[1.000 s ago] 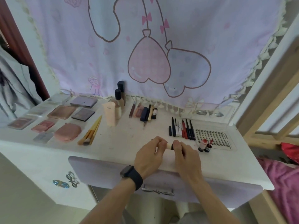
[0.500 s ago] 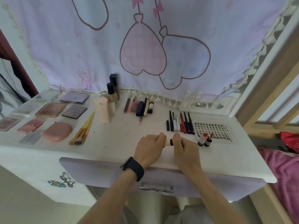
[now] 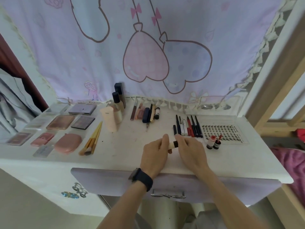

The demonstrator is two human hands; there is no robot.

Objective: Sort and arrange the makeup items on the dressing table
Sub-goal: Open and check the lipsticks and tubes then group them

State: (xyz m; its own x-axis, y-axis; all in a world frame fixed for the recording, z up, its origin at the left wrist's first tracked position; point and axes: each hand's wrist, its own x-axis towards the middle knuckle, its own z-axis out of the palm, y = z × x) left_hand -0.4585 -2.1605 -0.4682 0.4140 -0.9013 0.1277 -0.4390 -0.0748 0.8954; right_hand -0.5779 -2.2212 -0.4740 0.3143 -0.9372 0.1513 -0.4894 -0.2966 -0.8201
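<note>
Both hands hold one small cream stick with a black band (image 3: 173,144) just above the front middle of the white dressing table (image 3: 118,152). My left hand (image 3: 155,154), with a dark watch on its wrist, grips the cream end. My right hand (image 3: 191,149) grips the other end, which its fingers hide. Behind the hands lies a row of black, white and red pencils (image 3: 187,126). Two small red-capped bottles (image 3: 213,142) stand right of my right hand.
Compacts and palettes (image 3: 60,122) fill the left side beside a pink case (image 3: 68,142) and brushes (image 3: 92,140). Bottles (image 3: 115,111) and lip tubes (image 3: 145,112) line the back. A lash tray (image 3: 222,132) lies at right. A lilac drawer (image 3: 165,184) sits below the table edge.
The hands stay together on the stick at the same spot. The camera has shifted slightly, so the table sits a little differently in view.
</note>
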